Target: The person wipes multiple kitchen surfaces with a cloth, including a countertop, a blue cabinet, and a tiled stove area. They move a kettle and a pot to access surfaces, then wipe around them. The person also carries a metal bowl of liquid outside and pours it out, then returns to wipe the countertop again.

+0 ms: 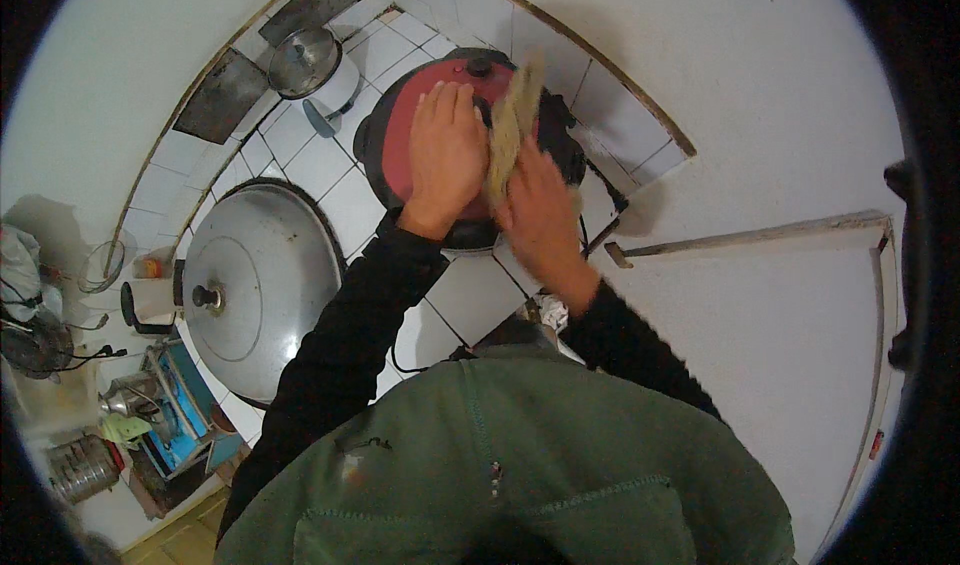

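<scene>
My left hand (448,152) lies on the red top of an electric cooker (401,119), palm down with its fingers stretched out. What is beneath the palm is hidden. The cooker has a black rim and a black knob (478,67) near its far edge. In my right hand (541,220) is a yellowish cloth (511,130), bunched up along the right side of the lid. Both the cloth and this hand are somewhat blurred. The cooker stands on a white tiled counter (330,161), close to the tiled wall.
Left of my arm sits a wide pan under a domed metal lid (259,265). A white pot with a glass lid (330,77) stands at the back. A blue metal rack (180,400) and a large plastic jug (84,469) are at the far left. White wall (757,340) flanks the right.
</scene>
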A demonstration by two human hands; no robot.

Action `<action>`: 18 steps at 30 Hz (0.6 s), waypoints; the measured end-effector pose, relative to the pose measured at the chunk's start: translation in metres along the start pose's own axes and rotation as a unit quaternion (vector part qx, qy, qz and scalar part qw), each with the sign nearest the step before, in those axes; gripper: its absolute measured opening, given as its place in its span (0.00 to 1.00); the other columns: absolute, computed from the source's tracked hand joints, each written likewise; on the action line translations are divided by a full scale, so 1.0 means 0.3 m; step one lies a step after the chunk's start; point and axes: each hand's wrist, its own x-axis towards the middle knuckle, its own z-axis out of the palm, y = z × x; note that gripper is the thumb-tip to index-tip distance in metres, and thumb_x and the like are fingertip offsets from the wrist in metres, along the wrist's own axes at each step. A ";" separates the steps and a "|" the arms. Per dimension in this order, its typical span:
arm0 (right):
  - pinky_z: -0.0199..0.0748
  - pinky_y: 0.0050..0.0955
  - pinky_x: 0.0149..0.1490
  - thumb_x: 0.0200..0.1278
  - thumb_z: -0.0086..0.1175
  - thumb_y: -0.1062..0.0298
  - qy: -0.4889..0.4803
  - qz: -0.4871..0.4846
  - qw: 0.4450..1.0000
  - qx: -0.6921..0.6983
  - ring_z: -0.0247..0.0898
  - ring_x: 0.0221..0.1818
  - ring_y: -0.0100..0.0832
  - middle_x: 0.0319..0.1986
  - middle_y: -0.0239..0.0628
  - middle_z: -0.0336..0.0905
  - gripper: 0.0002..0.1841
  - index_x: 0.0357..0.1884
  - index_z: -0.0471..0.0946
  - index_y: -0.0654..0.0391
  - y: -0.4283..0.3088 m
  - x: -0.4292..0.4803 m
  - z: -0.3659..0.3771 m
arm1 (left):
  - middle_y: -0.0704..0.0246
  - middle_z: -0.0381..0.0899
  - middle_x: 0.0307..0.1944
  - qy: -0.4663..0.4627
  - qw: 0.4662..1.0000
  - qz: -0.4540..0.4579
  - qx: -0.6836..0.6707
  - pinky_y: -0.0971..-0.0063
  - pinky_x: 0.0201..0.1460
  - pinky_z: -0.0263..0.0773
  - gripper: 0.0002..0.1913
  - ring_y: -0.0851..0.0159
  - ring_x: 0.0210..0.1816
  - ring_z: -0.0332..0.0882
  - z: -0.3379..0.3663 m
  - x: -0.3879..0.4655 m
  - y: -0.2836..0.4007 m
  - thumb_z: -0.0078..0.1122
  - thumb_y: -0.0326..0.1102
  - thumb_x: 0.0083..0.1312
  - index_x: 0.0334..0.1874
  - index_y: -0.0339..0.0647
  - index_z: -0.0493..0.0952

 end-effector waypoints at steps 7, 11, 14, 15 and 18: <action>0.62 0.48 0.65 0.67 0.46 0.64 -0.068 0.001 0.997 -0.031 0.65 0.58 0.58 0.59 0.59 0.66 0.21 0.58 0.70 0.66 0.181 0.220 0.007 | 0.49 0.75 0.54 0.011 0.998 -0.008 -0.062 0.51 0.67 0.63 0.16 0.43 0.60 0.71 -0.011 0.000 0.007 0.51 0.29 0.66 0.53 0.29 0.73; 0.64 0.50 0.61 0.68 0.45 0.66 -0.084 -0.030 0.994 -0.062 0.67 0.52 0.57 0.54 0.57 0.69 0.16 0.51 0.73 0.66 0.284 0.368 0.057 | 0.49 0.75 0.53 0.021 0.999 -0.005 -0.041 0.51 0.68 0.62 0.16 0.44 0.60 0.71 -0.003 0.000 0.016 0.51 0.30 0.66 0.54 0.30 0.73; 0.61 0.50 0.65 0.67 0.48 0.68 0.006 0.008 0.999 0.038 0.65 0.56 0.57 0.58 0.58 0.67 0.17 0.53 0.72 0.67 0.181 0.187 0.043 | 0.50 0.75 0.54 0.020 1.000 -0.012 -0.015 0.51 0.68 0.61 0.17 0.45 0.62 0.70 0.009 -0.011 0.009 0.50 0.30 0.67 0.55 0.30 0.73; 0.59 0.50 0.67 0.66 0.49 0.69 -0.016 0.007 1.000 0.023 0.64 0.58 0.57 0.60 0.57 0.66 0.19 0.56 0.70 0.66 0.130 0.100 0.019 | 0.50 0.75 0.54 0.001 0.999 -0.028 -0.020 0.51 0.68 0.61 0.17 0.45 0.62 0.69 0.011 -0.015 0.006 0.50 0.30 0.67 0.55 0.30 0.73; 0.53 0.51 0.71 0.64 0.52 0.72 -0.079 -0.064 0.991 0.087 0.59 0.65 0.56 0.64 0.56 0.63 0.25 0.64 0.66 0.64 0.004 -0.125 -0.105 | 0.51 0.73 0.58 -0.011 0.998 -0.030 -0.047 0.53 0.70 0.59 0.18 0.46 0.65 0.67 0.007 -0.014 -0.011 0.49 0.33 0.69 0.57 0.30 0.72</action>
